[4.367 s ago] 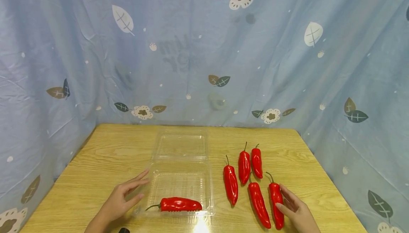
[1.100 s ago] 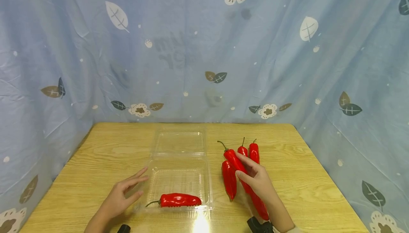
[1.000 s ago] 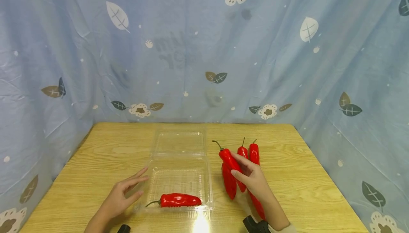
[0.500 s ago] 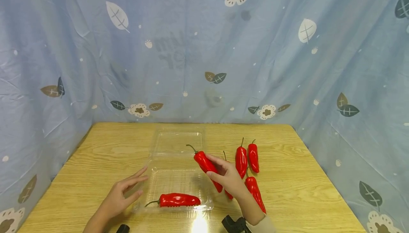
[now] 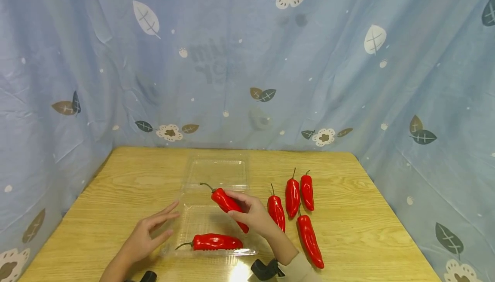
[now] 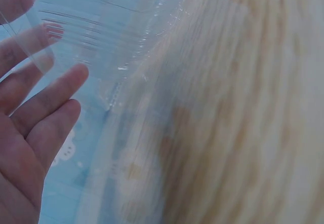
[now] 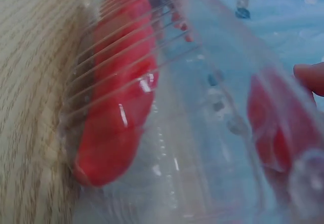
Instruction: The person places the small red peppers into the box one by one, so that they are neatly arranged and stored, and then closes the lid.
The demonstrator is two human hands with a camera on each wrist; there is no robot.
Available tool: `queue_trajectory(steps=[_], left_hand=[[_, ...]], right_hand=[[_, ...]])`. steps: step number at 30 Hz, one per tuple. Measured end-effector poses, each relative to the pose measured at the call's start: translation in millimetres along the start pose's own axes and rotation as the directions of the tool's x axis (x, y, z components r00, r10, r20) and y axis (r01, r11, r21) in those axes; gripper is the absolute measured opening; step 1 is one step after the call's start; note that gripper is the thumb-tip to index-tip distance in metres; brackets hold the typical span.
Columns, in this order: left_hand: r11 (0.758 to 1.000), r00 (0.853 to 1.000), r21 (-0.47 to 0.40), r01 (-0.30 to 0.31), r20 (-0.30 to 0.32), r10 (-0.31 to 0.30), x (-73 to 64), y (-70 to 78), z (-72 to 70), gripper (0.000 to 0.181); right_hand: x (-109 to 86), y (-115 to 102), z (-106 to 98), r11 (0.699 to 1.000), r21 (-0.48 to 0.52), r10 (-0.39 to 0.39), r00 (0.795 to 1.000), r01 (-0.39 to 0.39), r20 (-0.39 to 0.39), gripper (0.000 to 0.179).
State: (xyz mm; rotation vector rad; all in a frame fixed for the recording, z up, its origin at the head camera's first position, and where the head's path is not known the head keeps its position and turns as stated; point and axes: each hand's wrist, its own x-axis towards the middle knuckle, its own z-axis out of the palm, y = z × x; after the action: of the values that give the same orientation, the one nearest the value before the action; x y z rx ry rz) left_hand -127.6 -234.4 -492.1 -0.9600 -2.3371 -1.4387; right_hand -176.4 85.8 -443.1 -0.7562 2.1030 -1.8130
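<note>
In the head view a clear plastic clamshell box (image 5: 201, 219) lies with its lid (image 5: 218, 174) folded back. One red chili pepper (image 5: 218, 242) sits along the near side of its base. Above the base, my right hand (image 5: 253, 215) grips a second red chili pepper (image 5: 226, 202), its green stem pointing to the far left. My left hand (image 5: 145, 237) is at the box's left edge, fingers extended and holding nothing. In the left wrist view those fingers (image 6: 55, 95) are seen close to the clear wall. The right wrist view shows the lying pepper (image 7: 121, 87) through the ribbed plastic.
Several more red peppers lie on the wooden table (image 5: 359, 230) to the right of the box, the nearest pepper (image 5: 310, 241) toward the front. A blue patterned curtain (image 5: 247, 58) surrounds the table's back and sides.
My right hand has picked up the front right pepper from the table and carried it left, over the other peppers, to above the box. My left hand has stayed in place.
</note>
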Motion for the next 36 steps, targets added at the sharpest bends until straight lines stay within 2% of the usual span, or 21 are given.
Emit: queue_trajectory(steps=[5,11,18,26,31,36], left_hand=[[1.000,1.000,0.018,-0.005,-0.013,0.005,-0.5,-0.3,0.9,0.041],[0.999,1.000,0.030,0.030,-0.003,-0.030,-2.2,-4.0,0.9,0.040],[0.999,0.999,0.010,0.045,0.012,-0.045,-2.6,-4.6,0.9,0.041],[0.999,0.999,-0.003,-0.038,-0.007,0.038,-0.5,-1.4,1.5,0.044],[1.000,1.000,0.013,-0.016,0.000,0.016,-1.0,-0.6,1.0,0.043],[0.999,1.000,0.036,0.022,0.010,-0.022,-1.2,-1.8,0.1,0.041]], right_hand=[[4.9,4,5,0.999,-0.047,0.016,0.998,-0.013,0.057,0.048],[8.6,5,6,0.991,-0.130,0.048,0.988,-0.029,0.145,0.047],[12.8,1,7,0.949,-0.312,0.132,0.963,-0.053,0.237,0.045],[16.5,0,8,0.916,-0.397,0.180,0.945,-0.060,0.273,0.044],[18.7,0,9,0.894,-0.444,0.209,0.934,-0.062,0.291,0.044],[21.0,1,10,0.857,-0.515,0.225,0.923,-0.034,0.313,0.045]])
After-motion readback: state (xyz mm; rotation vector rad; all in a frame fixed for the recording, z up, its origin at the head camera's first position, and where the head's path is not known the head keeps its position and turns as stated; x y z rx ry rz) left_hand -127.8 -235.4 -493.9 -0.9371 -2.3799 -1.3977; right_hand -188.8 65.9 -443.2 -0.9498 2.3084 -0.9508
